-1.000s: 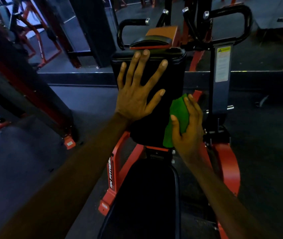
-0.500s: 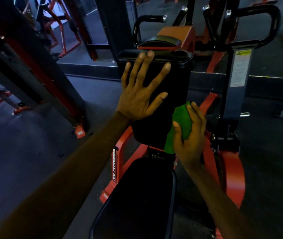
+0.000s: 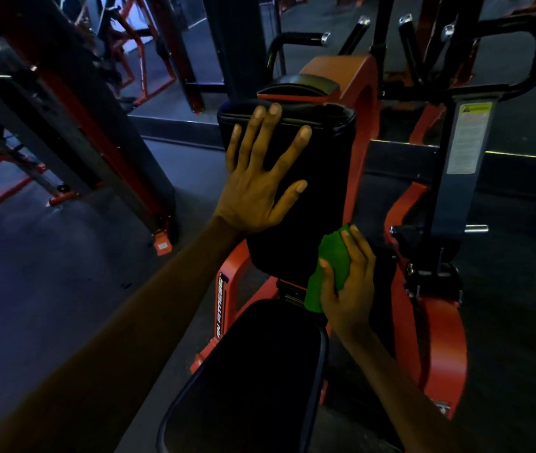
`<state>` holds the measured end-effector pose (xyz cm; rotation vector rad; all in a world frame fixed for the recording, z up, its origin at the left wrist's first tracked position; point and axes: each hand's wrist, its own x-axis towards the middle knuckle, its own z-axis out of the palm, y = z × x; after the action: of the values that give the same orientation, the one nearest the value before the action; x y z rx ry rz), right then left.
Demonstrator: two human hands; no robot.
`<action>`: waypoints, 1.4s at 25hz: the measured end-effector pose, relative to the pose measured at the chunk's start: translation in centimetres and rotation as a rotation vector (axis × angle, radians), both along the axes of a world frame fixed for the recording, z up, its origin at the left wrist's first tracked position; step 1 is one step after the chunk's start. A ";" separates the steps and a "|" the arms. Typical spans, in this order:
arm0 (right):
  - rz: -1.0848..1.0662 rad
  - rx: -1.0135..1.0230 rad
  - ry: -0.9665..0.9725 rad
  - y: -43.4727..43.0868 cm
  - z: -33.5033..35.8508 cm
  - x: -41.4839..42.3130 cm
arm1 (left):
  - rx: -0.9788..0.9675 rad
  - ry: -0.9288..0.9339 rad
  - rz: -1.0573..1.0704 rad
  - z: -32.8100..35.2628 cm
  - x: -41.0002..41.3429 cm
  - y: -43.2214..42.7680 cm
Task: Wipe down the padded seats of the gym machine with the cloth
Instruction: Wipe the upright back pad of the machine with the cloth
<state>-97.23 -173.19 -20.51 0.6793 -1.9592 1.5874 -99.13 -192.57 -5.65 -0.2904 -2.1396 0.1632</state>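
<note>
Left hand (image 3: 260, 188) is lying flat on the upright black back pad (image 3: 319, 197), fingers straight and spread wide, tips reaching up near the pad's top edge, so it's gripping nothing, just pressing. Right hand (image 3: 351, 289) is curling round a bunched-up green cloth (image 3: 332, 259), thumb on one side and fingers on the other, holding it at the lower right edge of that same pad. Can't really tell if the cloth is actually touching the vinyl there. A bit of cloth is hanging below the hand toward the black seat pad (image 3: 253, 371), which is sitting right under both forearms at the bottom of the view. An orange frame (image 3: 440, 338) is running along both sides of the seat, with white lettering on the left rail. Black curved handles (image 3: 521, 53) are sticking out up top behind the back pad. A grey post with a warning label (image 3: 469, 138) is standing to the right, and a dark rack (image 3: 80, 125) with red trim is standing off to the left.
</note>
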 end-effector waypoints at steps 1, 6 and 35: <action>0.003 -0.020 0.014 -0.1 0.9 -0.3 | -0.005 -0.007 0.001 0.0 0.1 0.1; 0.007 -0.062 0.046 -0.5 4.0 -1.6 | -0.015 -0.018 0.000 -0.1 -0.1 0.2; 0.049 -0.134 -0.035 -0.3 2.6 -2.2 | 0.124 -0.145 0.083 -0.5 2.5 2.6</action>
<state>-99.45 -173.45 -17.92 0.6538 -1.8542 1.7534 -96.58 -189.97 -6.10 -0.1447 -2.2962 0.0582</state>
